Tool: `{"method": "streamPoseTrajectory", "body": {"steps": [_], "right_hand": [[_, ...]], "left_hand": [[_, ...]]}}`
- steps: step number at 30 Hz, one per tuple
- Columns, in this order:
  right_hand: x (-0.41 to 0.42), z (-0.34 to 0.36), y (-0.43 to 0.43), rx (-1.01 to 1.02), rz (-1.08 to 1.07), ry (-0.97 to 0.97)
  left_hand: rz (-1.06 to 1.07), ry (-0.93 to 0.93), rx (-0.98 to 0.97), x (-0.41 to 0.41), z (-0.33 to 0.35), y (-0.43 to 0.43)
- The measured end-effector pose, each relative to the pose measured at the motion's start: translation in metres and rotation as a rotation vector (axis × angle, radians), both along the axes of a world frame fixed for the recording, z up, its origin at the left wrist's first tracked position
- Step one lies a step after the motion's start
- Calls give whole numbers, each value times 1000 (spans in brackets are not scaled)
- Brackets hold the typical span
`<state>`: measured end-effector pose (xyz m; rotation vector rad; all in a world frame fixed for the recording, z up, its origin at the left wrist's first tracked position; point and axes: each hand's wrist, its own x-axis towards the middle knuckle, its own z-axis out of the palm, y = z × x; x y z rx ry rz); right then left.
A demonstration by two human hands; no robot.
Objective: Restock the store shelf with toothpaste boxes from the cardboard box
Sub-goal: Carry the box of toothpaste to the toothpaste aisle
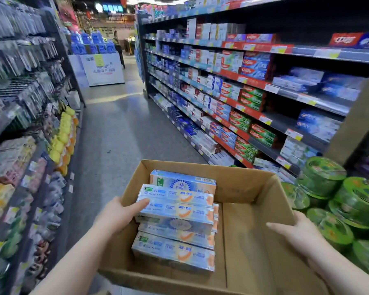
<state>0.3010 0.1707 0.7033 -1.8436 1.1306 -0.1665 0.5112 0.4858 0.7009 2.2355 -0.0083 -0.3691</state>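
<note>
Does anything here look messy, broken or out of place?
Nothing is spilled or damaged. The toothpaste boxes lie in an uneven pile at the left of the cardboard box, and the shelf has bare gaps.

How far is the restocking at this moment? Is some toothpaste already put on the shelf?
Hardly begun, it seems. The left hand and right hand grip the cardboard box by its side walls. The toothpaste boxes lie stacked in its left half; the right half is bare. Whether any went onto the shelf cannot be told; all stacked ones remain.
</note>
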Motion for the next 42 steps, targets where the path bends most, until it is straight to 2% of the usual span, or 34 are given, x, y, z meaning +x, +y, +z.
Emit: {"method": "streamPoseTrajectory", "body": {"steps": [11, 21, 31, 42], "right_hand": [[212, -11, -40, 19, 98, 28], [423, 4, -93, 9, 193, 55], [616, 11, -88, 21, 193, 0], [820, 12, -46, 38, 40, 34]], "left_hand": [[107, 30, 35, 185, -27, -25], [237, 31, 2, 353, -15, -61], [236, 35, -14, 554, -21, -66], [107, 12, -28, 792, -4, -46]]}}
